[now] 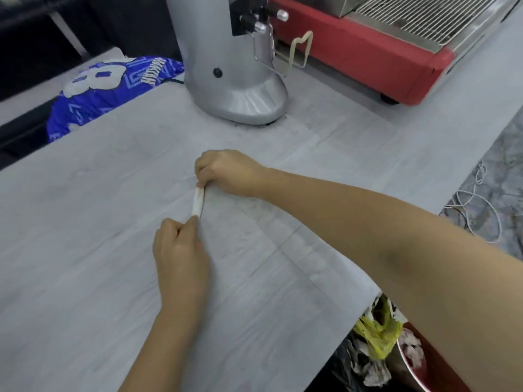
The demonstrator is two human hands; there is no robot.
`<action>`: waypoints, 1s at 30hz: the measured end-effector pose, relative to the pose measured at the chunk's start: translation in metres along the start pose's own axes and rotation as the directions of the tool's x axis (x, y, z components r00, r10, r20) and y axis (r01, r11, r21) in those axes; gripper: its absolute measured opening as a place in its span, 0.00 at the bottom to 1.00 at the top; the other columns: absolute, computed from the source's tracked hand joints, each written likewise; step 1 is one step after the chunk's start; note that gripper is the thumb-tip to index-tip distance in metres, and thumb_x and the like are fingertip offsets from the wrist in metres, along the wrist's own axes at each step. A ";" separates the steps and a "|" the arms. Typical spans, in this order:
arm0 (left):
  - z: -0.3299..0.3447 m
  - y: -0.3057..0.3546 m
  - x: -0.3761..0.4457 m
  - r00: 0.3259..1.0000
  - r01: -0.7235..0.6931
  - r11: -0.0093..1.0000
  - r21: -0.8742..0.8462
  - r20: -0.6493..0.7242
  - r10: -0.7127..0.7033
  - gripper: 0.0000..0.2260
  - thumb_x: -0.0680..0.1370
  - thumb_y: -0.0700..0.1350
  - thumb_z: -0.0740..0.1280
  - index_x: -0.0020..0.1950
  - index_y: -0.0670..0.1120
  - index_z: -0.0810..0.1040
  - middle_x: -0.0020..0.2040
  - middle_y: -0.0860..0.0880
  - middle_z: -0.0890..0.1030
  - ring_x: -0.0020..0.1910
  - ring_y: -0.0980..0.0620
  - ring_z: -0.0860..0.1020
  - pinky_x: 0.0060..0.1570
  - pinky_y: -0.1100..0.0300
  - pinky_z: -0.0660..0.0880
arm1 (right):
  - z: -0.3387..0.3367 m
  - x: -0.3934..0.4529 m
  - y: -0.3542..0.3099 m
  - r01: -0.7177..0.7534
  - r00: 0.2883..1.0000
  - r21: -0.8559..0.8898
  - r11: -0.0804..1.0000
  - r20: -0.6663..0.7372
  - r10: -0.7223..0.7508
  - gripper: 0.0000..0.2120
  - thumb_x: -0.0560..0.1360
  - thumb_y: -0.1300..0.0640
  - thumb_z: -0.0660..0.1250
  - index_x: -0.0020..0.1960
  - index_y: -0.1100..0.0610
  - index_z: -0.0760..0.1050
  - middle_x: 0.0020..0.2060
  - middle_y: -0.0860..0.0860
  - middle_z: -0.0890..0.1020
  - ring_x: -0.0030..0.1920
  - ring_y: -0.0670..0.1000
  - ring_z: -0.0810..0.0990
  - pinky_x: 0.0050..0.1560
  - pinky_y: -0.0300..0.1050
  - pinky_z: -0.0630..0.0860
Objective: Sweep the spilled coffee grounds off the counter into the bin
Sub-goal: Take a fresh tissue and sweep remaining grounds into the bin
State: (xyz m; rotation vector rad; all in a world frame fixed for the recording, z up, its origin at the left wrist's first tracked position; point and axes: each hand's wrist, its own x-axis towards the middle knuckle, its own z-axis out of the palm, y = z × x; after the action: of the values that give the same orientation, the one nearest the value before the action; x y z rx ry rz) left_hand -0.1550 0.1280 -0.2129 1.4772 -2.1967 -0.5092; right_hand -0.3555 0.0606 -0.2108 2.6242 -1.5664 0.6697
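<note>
**Rolled white strip held at both ends**

A small white rolled strip (197, 201) is pinched on the tabletop (85, 250) in front of the grinder (226, 66), its near end by the left hand (181, 256), its far end by the right hand (229, 172). The bin (379, 346) sits below the tabletop's edge, well apart from the grinder.

The counter (85, 236) is finished in a matt, pale grey wood-grain pattern. The grinder (226, 66) is cased in smooth, satin silver metal with soft glints at its base. The red machine (368, 58) is covered in glossy panels under a bare metal grille. The blue cloth (107, 91) looks shiny, perhaps synthetic.
</note>
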 end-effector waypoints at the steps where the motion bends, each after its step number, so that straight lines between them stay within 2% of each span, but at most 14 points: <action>1: 0.004 0.002 0.001 0.999 0.025 1.000 -0.019 0.027 -0.024 0.12 0.74 0.31 0.62 0.54 0.40 0.79 0.49 0.41 0.74 0.47 0.41 0.72 0.46 0.48 0.73 | 0.003 0.001 0.004 -0.014 1.000 0.028 1.000 -0.004 0.014 0.09 0.65 0.70 0.73 0.40 0.57 0.84 0.39 0.50 0.83 0.41 0.53 0.80 0.34 0.45 0.77; 3: 0.012 0.012 0.006 0.999 0.016 0.997 -0.079 0.031 -0.014 0.06 0.77 0.34 0.63 0.47 0.42 0.77 0.44 0.46 0.73 0.44 0.46 0.70 0.42 0.51 0.70 | 0.002 0.000 0.015 -0.040 0.999 0.054 0.998 -0.018 0.041 0.06 0.67 0.67 0.72 0.40 0.58 0.84 0.38 0.50 0.83 0.40 0.53 0.80 0.34 0.45 0.77; 4: 0.017 0.020 0.011 0.998 0.047 0.989 -0.143 0.036 -0.043 0.06 0.79 0.38 0.62 0.43 0.44 0.73 0.41 0.50 0.71 0.41 0.49 0.69 0.40 0.54 0.68 | -0.001 -0.002 0.022 -0.057 0.998 0.052 0.997 -0.017 0.058 0.04 0.68 0.65 0.72 0.40 0.58 0.84 0.38 0.50 0.83 0.40 0.53 0.80 0.34 0.46 0.77; 5: 0.022 0.030 0.016 0.997 0.075 0.981 -0.178 0.038 -0.069 0.10 0.81 0.42 0.62 0.40 0.45 0.69 0.38 0.52 0.68 0.39 0.51 0.67 0.39 0.55 0.66 | -0.005 -0.006 0.029 -0.083 0.996 0.043 0.996 -0.011 0.083 0.04 0.69 0.64 0.72 0.40 0.58 0.84 0.38 0.50 0.83 0.41 0.53 0.80 0.34 0.46 0.76; 7: 0.033 0.042 0.026 1.000 -0.008 0.994 -0.106 0.023 0.011 0.13 0.81 0.47 0.61 0.37 0.47 0.65 0.37 0.52 0.67 0.37 0.51 0.66 0.38 0.54 0.65 | -0.016 -0.018 0.043 -0.137 0.991 0.023 0.990 0.005 0.137 0.04 0.71 0.63 0.70 0.42 0.58 0.84 0.39 0.51 0.83 0.42 0.53 0.80 0.36 0.43 0.75; 9: 0.041 0.052 0.036 0.994 -0.068 0.988 -0.138 0.070 0.078 0.07 0.78 0.41 0.64 0.40 0.46 0.70 0.40 0.49 0.71 0.40 0.49 0.69 0.40 0.51 0.69 | -0.028 -0.035 0.056 -0.190 0.982 0.014 0.982 0.005 0.190 0.08 0.73 0.60 0.67 0.42 0.59 0.84 0.40 0.52 0.84 0.43 0.54 0.81 0.39 0.40 0.72; 10: 0.046 0.056 0.039 0.986 -0.122 0.988 -0.093 0.103 0.131 0.04 0.75 0.36 0.65 0.44 0.44 0.74 0.42 0.46 0.73 0.43 0.45 0.71 0.41 0.49 0.70 | -0.034 -0.044 0.063 -0.216 0.976 0.007 0.976 -0.005 0.216 0.10 0.74 0.58 0.65 0.43 0.59 0.84 0.40 0.52 0.84 0.43 0.55 0.81 0.40 0.41 0.73; 12: 0.060 0.064 0.047 0.951 -0.275 0.961 -0.002 0.144 0.272 0.10 0.70 0.29 0.66 0.49 0.39 0.77 0.45 0.41 0.74 0.44 0.41 0.72 0.41 0.49 0.72 | -0.047 -0.063 0.072 -0.270 0.963 -0.022 0.963 -0.028 0.269 0.12 0.75 0.57 0.63 0.44 0.60 0.85 0.41 0.53 0.84 0.45 0.56 0.81 0.41 0.47 0.78; 15: 0.066 0.075 0.044 0.913 -0.394 0.919 0.024 0.123 0.388 0.14 0.72 0.27 0.68 0.56 0.36 0.79 0.41 0.44 0.72 0.39 0.48 0.68 0.36 0.56 0.66 | -0.059 -0.090 0.071 -0.343 0.939 -0.039 0.938 -0.048 0.342 0.06 0.73 0.63 0.69 0.44 0.59 0.85 0.40 0.53 0.84 0.43 0.56 0.80 0.40 0.52 0.78; 18: 0.063 0.067 0.026 0.868 -0.488 0.873 -0.002 0.106 0.486 0.17 0.73 0.26 0.68 0.60 0.36 0.79 0.40 0.46 0.71 0.38 0.51 0.65 0.36 0.59 0.62 | -0.064 -0.116 0.048 -0.346 0.937 -0.009 0.938 -0.063 0.345 0.04 0.73 0.64 0.70 0.43 0.60 0.84 0.39 0.54 0.83 0.41 0.56 0.80 0.37 0.52 0.78; 23: 0.044 0.056 -0.029 0.808 -0.553 0.826 -0.108 0.172 0.563 0.19 0.71 0.27 0.71 0.60 0.38 0.80 0.40 0.48 0.71 0.38 0.53 0.65 0.35 0.59 0.65 | -0.067 -0.165 -0.007 -0.343 0.937 0.027 0.939 -0.060 0.344 0.08 0.72 0.70 0.68 0.45 0.62 0.84 0.42 0.55 0.83 0.44 0.56 0.81 0.37 0.50 0.79; 26: 0.039 0.051 -0.042 0.786 -0.562 0.810 -0.168 0.196 0.586 0.18 0.72 0.28 0.70 0.60 0.40 0.81 0.39 0.49 0.71 0.37 0.53 0.67 0.34 0.58 0.67 | -0.073 -0.174 -0.024 -0.338 0.941 0.002 0.941 0.006 0.338 0.13 0.74 0.64 0.59 0.44 0.61 0.83 0.42 0.54 0.83 0.43 0.56 0.81 0.32 0.50 0.78; 28: 0.034 0.048 -0.037 0.811 -0.520 0.829 -0.204 0.186 0.555 0.17 0.73 0.28 0.69 0.60 0.40 0.81 0.39 0.49 0.71 0.36 0.52 0.69 0.34 0.56 0.69 | -0.076 -0.164 -0.022 -0.316 0.948 -0.013 0.949 0.020 0.316 0.14 0.74 0.64 0.58 0.44 0.61 0.83 0.42 0.54 0.83 0.43 0.57 0.81 0.31 0.51 0.78; 30: 0.024 0.046 -0.029 0.874 -0.437 0.877 -0.201 0.136 0.467 0.16 0.74 0.29 0.68 0.61 0.40 0.81 0.40 0.49 0.71 0.37 0.51 0.70 0.34 0.54 0.71 | -0.075 -0.143 -0.015 -0.289 0.957 -0.023 0.957 -0.020 0.288 0.13 0.70 0.71 0.63 0.45 0.60 0.84 0.42 0.54 0.83 0.44 0.57 0.80 0.32 0.51 0.78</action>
State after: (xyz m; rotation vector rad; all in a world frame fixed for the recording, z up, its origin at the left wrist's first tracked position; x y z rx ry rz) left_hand -0.1933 0.1731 -0.2130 0.8102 -2.4687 -0.6595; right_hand -0.4274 0.2044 -0.1924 2.3869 -1.9613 0.6736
